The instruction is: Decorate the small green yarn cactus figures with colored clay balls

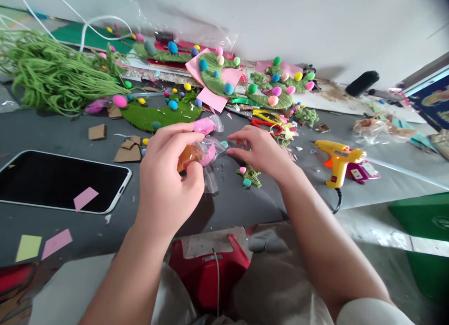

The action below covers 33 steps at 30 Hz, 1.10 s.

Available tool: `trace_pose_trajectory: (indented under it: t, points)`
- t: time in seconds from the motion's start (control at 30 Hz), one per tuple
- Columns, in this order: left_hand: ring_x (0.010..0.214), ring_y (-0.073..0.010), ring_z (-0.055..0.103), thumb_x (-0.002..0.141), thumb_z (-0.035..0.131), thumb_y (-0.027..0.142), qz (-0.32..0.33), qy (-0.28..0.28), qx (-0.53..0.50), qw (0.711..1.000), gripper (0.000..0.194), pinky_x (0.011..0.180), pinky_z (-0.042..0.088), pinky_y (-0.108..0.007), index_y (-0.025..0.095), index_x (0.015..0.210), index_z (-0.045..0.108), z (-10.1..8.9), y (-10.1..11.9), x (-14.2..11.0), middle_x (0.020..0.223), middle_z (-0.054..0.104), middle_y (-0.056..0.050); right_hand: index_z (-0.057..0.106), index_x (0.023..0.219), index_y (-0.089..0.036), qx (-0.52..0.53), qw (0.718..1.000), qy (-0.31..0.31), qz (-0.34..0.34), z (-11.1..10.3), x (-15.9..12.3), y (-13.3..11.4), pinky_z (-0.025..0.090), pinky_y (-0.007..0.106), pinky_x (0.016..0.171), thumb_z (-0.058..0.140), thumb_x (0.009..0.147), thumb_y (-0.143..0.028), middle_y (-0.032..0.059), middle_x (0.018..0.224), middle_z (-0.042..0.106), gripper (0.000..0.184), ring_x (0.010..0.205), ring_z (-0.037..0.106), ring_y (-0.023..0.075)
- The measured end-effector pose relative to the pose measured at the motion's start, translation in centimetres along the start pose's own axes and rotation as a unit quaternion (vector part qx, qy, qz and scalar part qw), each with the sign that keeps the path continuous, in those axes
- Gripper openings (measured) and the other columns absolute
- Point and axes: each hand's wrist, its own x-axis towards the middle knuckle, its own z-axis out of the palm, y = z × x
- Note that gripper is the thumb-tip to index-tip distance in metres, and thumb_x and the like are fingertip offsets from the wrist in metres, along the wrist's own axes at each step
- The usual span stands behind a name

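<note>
My left hand [171, 175] is closed around clear plastic bags. One holds an orange-brown, clay-like lump [190, 156], and pink lumps [209, 154] show in the bags past my fingers. Just to the right, my right hand [257, 152] reaches in with thumb and index finger apart. A small teal piece [224, 144] lies by those fingertips, at the bag's end; whether they touch it I cannot tell. Below my right hand, a green yarn-wrapped star [253, 175] with a pink and a teal ball lies on the dark table.
Green yarn [63, 77] is heaped at the left, behind a phone [63, 180]. Green shapes with coloured balls, such as a crescent [157, 117], line the back near scissors [266, 124]. A yellow glue gun [338, 159] stands at the right, its cord hanging over the front edge.
</note>
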Motion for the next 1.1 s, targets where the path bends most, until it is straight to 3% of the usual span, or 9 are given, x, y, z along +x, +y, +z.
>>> trace_pose_trajectory:
  t: [0.17,0.33,0.53,0.67,0.9,1.1]
  points:
    - [0.125,-0.0269,0.064,0.08,0.052,-0.002,0.006,0.011,-0.029,0.999,0.041,0.112,0.051,-0.044,0.023,0.105,0.072,0.4,0.2,-0.2,0.126,0.069,-0.006,0.08,0.106,-0.016,-0.028,0.999,-0.011,0.022,0.7,0.7,-0.1,0.043,0.033,0.077,0.074,0.09,-0.028,0.0075,0.096,0.069,0.02,0.084,0.06,0.0198]
    - [0.112,-0.0231,0.069,0.083,0.053,-0.001,0.008,0.033,-0.083,0.996,0.038,0.096,0.058,-0.035,0.022,0.106,0.073,0.7,0.7,-0.5,0.117,0.072,-0.004,0.078,0.101,-0.015,0.025,0.999,0.02,0.008,-1.1,-0.3,-0.7,0.044,0.031,0.074,0.07,0.094,-0.027,0.0066,0.093,0.069,0.015,0.08,0.06,0.0179]
    - [0.104,-0.02,0.073,0.093,0.069,0.015,-0.007,-0.059,-0.191,0.98,0.042,0.09,0.063,-0.032,0.026,0.134,0.067,1.2,1.3,-0.9,0.134,0.068,-0.006,0.073,0.106,-0.018,0.197,0.978,-0.007,-0.062,-3.8,-4.3,-2.7,0.046,0.028,0.074,0.06,0.103,-0.034,0.0042,0.094,0.066,0.02,0.083,0.06,0.0153]
    - [0.101,-0.0182,0.074,0.095,0.071,0.019,0.051,-0.107,-0.181,0.976,0.034,0.094,0.06,-0.03,0.025,0.128,0.072,1.9,1.3,-1.0,0.122,0.076,-0.004,0.069,0.098,-0.017,0.268,0.961,-0.061,-0.027,-4.2,-5.8,-3.2,0.044,0.026,0.074,0.056,0.105,-0.035,0.0026,0.092,0.065,0.023,0.083,0.057,0.0131]
    - [0.096,-0.0155,0.074,0.091,0.076,0.017,0.106,-0.072,-0.12,0.984,0.018,0.09,0.057,-0.026,0.018,0.11,0.075,2.7,1.7,-0.8,0.105,0.079,-0.004,0.075,0.098,-0.017,0.345,0.932,-0.088,0.071,-4.0,-6.5,-3.3,0.037,0.023,0.059,0.069,0.096,-0.042,-0.0014,0.081,0.066,0.025,0.067,0.047,0.0091]
    - [0.102,-0.0177,0.074,0.089,0.077,0.013,0.147,-0.084,-0.106,0.98,0.04,0.095,0.059,-0.03,0.021,0.127,0.07,3.2,1.5,-0.8,0.118,0.078,-0.005,0.075,0.086,-0.017,0.355,0.925,-0.077,0.113,-3.7,-6.6,-2.8,0.031,0.023,0.054,0.073,0.091,-0.046,-0.0028,0.068,0.058,0.03,0.062,0.041,0.0087]
